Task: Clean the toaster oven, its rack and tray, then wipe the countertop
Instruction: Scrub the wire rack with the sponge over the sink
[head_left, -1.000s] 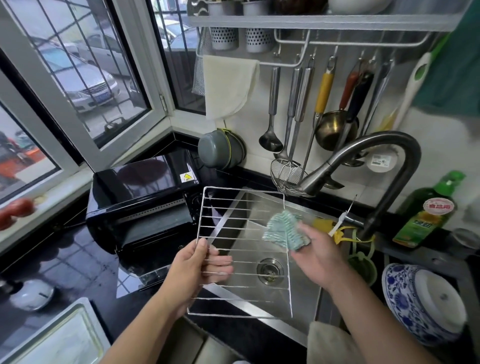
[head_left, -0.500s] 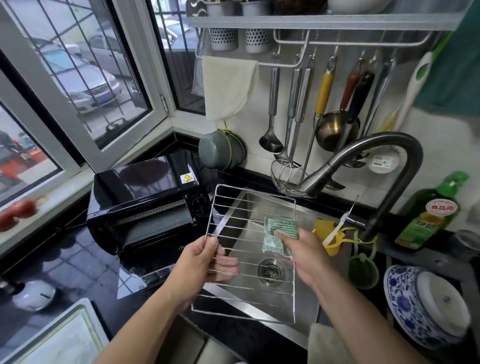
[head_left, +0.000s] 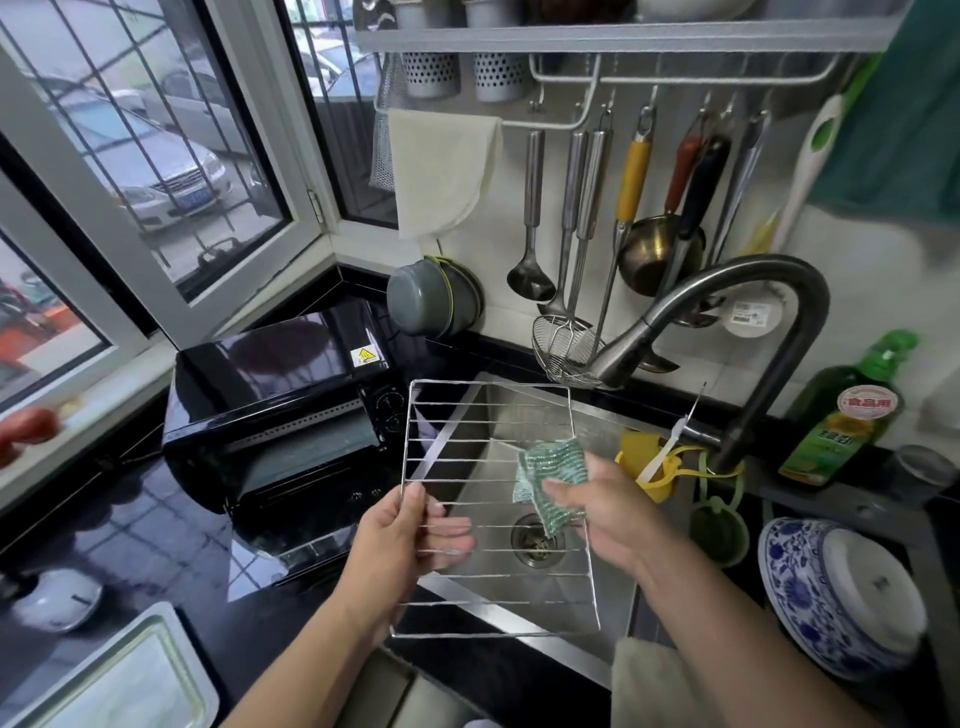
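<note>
I hold the wire rack (head_left: 493, 509) over the steel sink (head_left: 587, 587), tipped so its far edge rises toward the faucet (head_left: 722, 312) and its near edge drops toward me. Its thin bars run side to side, stacked from near to far, and the frame's longer side runs away from me. My left hand (head_left: 402, 551) grips the rack's left rail, thumb on top and fingers curled underneath through the bars. My right hand (head_left: 605, 512) clutches a green scrubbing cloth (head_left: 553, 475), fingers bunched around it, pressing it against the bars near the rack's right edge, above the drain (head_left: 535, 540). The black toaster oven (head_left: 280, 410) sits on the dark countertop (head_left: 130, 525) just left of the sink, its door hanging open toward me. A pale tray (head_left: 119, 675) lies at the counter's near left corner.
</note>
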